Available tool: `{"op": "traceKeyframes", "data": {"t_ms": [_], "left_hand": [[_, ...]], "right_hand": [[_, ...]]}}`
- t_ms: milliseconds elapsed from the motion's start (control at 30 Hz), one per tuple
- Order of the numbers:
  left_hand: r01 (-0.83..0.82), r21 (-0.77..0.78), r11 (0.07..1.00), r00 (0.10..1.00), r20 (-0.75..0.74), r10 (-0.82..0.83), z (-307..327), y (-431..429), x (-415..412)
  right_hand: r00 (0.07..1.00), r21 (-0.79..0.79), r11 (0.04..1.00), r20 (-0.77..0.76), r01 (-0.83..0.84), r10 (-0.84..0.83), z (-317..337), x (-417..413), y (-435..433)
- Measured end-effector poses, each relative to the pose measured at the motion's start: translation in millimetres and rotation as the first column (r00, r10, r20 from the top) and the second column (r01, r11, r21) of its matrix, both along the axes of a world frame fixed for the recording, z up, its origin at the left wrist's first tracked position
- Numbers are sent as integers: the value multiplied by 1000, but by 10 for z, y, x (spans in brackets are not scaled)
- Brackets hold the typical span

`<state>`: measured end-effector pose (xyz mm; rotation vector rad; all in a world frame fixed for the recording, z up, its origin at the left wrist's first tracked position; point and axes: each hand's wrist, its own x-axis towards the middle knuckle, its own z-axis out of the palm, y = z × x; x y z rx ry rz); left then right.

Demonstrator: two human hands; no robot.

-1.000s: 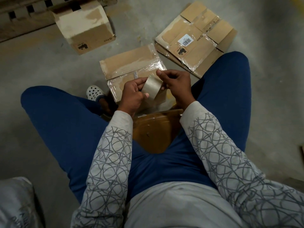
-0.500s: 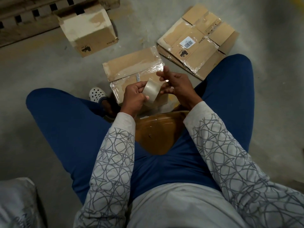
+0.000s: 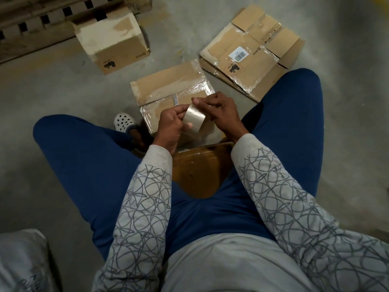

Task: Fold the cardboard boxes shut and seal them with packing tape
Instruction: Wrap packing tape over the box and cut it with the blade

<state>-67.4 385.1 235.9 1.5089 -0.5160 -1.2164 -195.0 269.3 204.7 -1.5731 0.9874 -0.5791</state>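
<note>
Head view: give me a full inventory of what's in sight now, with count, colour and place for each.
tape roll: one, pale beige, between both hands
taped box: one, brown, floor under the hands
grey tool: one, on that box; type unclear
flattened boxes: stack, brown, upper right
upright box: one, brown and whitish, upper left
pallet: one, wooden, top left
seat: one, brown, between the legs
sack: one, grey, lower left
clog: one, white, by the left leg
left hand: grips the roll
right hand: pinches the roll's top edge
</note>
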Motion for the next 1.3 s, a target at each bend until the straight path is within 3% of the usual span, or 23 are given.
{"op": "traceKeyframes", "data": {"t_ms": [400,500,667,767,933,1033,1233,1300], "left_hand": [[1,40,999,1000,-7,0,42,18,-59],[5,71,997,1000,-4,-4,65,32,-26],[-19,137,990,997,81,8,92,83,-15],[-34,180,983,989,149,7,150,72,-70],[-124,121,985,979,178,101,180,59,-98],[-165,85,983,975,165,149,154,70,-85],[-227,10,974,974,-15,227,139,73,-50],[-248,12,969,968,-24,249,140,59,-61]], "right_hand": [[995,-278,958,-41,74,-89,24,12,49],[990,-223,966,-28,129,-139,46,10,23],[960,1,968,129,250,-248,216,-144,-192],[938,110,957,199,268,-285,269,-224,-284],[936,228,947,217,227,-277,239,-261,-272],[945,232,957,234,172,-227,254,-247,-267],[966,183,982,240,54,-98,272,-200,-182],[983,142,984,136,105,-125,287,-192,-155]]}}
